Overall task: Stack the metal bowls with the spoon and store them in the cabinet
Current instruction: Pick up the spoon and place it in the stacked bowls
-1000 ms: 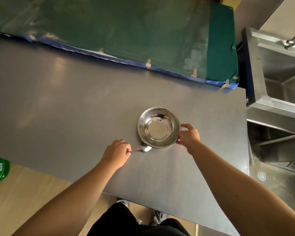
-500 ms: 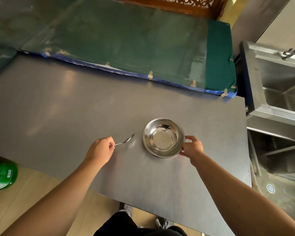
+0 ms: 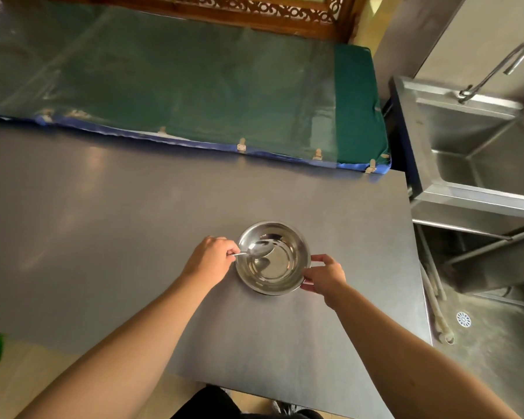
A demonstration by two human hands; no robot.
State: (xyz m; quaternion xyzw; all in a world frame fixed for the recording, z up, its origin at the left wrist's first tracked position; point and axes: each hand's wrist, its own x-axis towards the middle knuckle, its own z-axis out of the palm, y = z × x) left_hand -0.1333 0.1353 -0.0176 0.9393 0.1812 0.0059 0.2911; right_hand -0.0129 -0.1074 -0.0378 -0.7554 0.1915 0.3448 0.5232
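The left hand (image 3: 211, 257) pinches the spoon (image 3: 256, 248) over the bowl (image 3: 273, 257), the right hand (image 3: 324, 275) grips its rim; next, let the spoon go inside.

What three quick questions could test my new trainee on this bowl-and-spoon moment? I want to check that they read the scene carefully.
1. True or false: the spoon has its scoop end over the bowl.
2. Which hand holds the spoon's handle? A) left hand B) right hand
3. Fill in: to the right of the table stands a metal ____ with a tap.

Key: 1 true; 2 A; 3 sink.
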